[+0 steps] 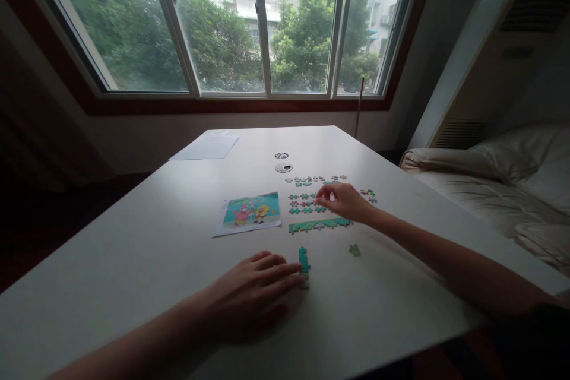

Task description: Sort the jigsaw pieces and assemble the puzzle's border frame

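My left hand (262,285) lies flat on the table, fingers stretched out, its fingertips touching a short upright strip of joined jigsaw pieces (303,256). Farther off, my right hand (338,199) is over the rows of loose jigsaw pieces (303,196), thumb and forefinger curled together at a piece. Whether that piece is lifted is too small to tell. Nearer than these rows lies a long joined teal strip (318,225). One single greenish piece (354,250) rests apart, below my right forearm. A printed cartoon picture (252,212) sits left of the rows.
Two small round discs (284,168) lie beyond the pieces on the white table (146,237). Sheets of paper (205,146) are at its far left corner. A pale sofa (490,184) stands to the right, and a window (267,24) is behind.
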Demonstrator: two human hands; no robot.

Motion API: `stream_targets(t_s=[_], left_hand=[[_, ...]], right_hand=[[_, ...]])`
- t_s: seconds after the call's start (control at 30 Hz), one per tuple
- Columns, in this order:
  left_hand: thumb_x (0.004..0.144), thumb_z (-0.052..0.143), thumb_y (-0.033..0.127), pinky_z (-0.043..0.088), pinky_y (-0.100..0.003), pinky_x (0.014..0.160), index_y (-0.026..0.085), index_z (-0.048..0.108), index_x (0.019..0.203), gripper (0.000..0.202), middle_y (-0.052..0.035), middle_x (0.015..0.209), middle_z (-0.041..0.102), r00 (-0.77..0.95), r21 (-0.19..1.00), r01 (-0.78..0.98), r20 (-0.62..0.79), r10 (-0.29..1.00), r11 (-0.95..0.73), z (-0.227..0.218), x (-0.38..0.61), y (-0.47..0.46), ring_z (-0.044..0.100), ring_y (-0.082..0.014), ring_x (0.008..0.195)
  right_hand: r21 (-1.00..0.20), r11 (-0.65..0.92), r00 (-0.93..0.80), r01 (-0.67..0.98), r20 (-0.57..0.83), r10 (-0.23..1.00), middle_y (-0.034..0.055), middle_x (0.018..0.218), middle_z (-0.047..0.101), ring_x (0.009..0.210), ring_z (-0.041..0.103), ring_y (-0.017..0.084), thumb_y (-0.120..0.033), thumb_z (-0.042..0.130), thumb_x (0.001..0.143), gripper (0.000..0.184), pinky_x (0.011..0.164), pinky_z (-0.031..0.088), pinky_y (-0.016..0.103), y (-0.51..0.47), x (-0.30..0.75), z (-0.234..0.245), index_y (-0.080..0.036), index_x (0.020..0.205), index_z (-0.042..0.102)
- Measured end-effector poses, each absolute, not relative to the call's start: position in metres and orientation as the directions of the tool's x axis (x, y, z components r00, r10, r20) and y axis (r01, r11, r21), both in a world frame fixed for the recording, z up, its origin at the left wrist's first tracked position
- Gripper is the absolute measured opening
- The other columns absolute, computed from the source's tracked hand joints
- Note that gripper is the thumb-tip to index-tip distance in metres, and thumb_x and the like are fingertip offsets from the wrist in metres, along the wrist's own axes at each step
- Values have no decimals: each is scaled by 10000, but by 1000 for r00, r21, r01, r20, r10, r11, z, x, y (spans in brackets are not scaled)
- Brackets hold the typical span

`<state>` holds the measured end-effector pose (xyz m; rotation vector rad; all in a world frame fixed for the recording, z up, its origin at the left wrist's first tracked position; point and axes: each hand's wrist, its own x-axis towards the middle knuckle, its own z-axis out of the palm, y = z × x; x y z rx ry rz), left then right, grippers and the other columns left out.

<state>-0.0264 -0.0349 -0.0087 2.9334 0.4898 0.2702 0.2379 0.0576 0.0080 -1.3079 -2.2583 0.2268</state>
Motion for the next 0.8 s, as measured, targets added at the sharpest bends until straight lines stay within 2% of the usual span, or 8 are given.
stream_targets(t_s=[0.13, 0.27, 0.37, 0.57, 0.7, 0.8], left_hand=[[840, 464, 295, 364, -431, 948, 218, 330, 1313, 498, -64, 1343, 407, 913, 195, 352, 143, 381, -916, -11, -29, -34, 432, -260, 1129], [842, 465, 351, 311, -452, 997, 216, 285, 1344, 550, -68, 1400, 319, 908, 220, 378, 103, 406, -900, -6, -29, -34, 359, -283, 1210], [853, 458, 365, 308, -442, 1005, 223, 289, 1345, 539, -70, 1380, 354, 911, 252, 379, 66, 406, -891, 3, -27, -35, 368, -278, 1209], [838, 489, 342, 337, -449, 981, 219, 321, 1325, 530, -86, 1350, 398, 913, 263, 366, 86, 400, -893, 11, -25, -36, 406, -284, 1175], [836, 493, 332, 341, -449, 979, 215, 326, 1318, 523, -86, 1347, 399, 913, 261, 368, 80, 400, -892, 9, -26, -36, 397, -283, 1178], [840, 487, 325, 350, -439, 973, 214, 332, 1311, 508, -86, 1339, 406, 910, 262, 369, 96, 404, -892, 7, -26, -36, 409, -274, 1162]], right_hand=[[-279, 370, -260, 886, 361, 896, 44, 820, 657, 722, 563, 140, -233, 507, 796, 217, 697, 395, 241, 104, 285, -2, -166, 923, 669], [-222, 362, -286, 906, 310, 907, 69, 942, 646, 830, 573, 161, -193, 496, 792, 298, 793, 398, 248, 126, 314, -22, -169, 1052, 639], [-218, 363, -297, 906, 284, 912, 78, 985, 632, 884, 569, 169, -216, 488, 801, 301, 828, 391, 254, 131, 321, -32, -182, 1060, 639], [-217, 351, -289, 911, 269, 919, 83, 954, 633, 873, 563, 186, -270, 521, 778, 237, 810, 391, 268, 133, 323, -28, -169, 915, 686], [-229, 344, -286, 911, 253, 924, 72, 974, 634, 810, 561, 169, -295, 527, 777, 316, 757, 403, 263, 132, 323, -26, -176, 1047, 639], [-239, 350, -299, 906, 223, 928, 73, 1008, 621, 731, 555, 142, -300, 523, 777, 324, 716, 406, 246, 133, 323, -28, -192, 1057, 643]])
